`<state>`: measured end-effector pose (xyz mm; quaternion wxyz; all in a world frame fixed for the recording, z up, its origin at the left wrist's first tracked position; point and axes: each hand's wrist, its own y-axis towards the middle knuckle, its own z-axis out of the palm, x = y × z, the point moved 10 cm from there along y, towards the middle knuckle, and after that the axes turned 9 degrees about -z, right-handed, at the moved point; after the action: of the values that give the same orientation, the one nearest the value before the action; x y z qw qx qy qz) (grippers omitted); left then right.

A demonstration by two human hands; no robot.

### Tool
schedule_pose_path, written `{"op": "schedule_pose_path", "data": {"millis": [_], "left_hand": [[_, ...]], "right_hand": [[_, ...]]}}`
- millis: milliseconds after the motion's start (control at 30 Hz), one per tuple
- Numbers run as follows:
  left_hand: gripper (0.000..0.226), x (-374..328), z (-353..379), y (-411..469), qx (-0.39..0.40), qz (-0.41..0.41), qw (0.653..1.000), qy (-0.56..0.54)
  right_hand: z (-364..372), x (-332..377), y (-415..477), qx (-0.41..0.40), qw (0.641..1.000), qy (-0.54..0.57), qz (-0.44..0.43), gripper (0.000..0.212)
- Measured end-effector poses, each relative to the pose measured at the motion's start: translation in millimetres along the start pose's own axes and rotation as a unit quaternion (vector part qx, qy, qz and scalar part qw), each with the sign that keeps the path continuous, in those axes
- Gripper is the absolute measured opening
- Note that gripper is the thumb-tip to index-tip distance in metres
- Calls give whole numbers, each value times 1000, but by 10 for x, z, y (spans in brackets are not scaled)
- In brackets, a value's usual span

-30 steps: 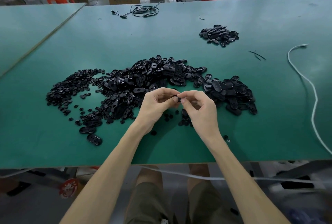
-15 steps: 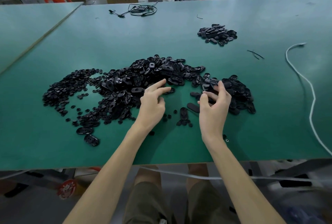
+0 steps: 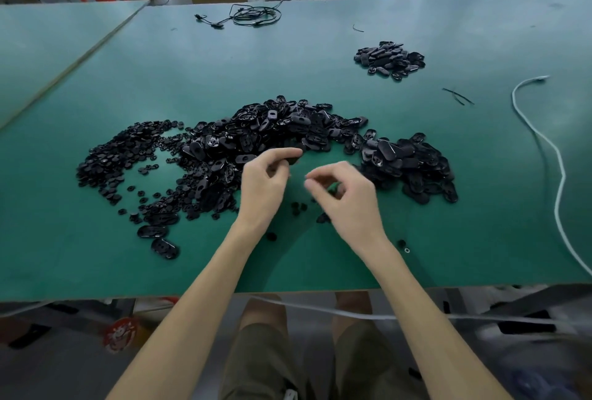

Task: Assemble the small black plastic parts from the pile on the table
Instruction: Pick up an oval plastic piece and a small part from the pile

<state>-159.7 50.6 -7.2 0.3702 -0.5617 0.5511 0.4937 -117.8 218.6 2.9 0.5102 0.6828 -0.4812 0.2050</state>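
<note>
Though a small far heap of black plastic ovals [image 3: 389,60] looks finished, the large pile [image 3: 272,133] remains. Left hand [image 3: 264,185] pinches one part [image 3: 294,160]; right hand [image 3: 347,199] blurred, grip unclear.

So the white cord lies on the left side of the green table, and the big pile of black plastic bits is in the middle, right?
No. In the head view the thin white cord lies on the right side of the green table, not the left. The big pile of small black plastic parts is in the middle.

Dim, flat light with soft shadows; right hand [image 3: 346,197] motion-blurred; wide-angle edges bend.
</note>
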Motion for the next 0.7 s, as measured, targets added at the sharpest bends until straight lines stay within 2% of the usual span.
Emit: {"op": "schedule_pose_path", "data": {"millis": [67,200,400,500,700], "left_hand": [[31,47,-69,-1,-19,-27,997,-73],[28,81,-52,9,-2,-46,985,-165],[27,202,74,52,78,-133,917,-369],[22,186,144,31,118,-145,901,-391],[23,138,224,-8,155,-126,919,-340]], "right_hand": [[173,50,-8,71,997,-31,-24,10],[312,13,-44,147,984,-93,-34,24],[350,-10,-53,162,982,-95,-19,16],[359,14,-61,165,981,-101,-27,14],[323,89,-75,154,977,-136,-54,12]]}}
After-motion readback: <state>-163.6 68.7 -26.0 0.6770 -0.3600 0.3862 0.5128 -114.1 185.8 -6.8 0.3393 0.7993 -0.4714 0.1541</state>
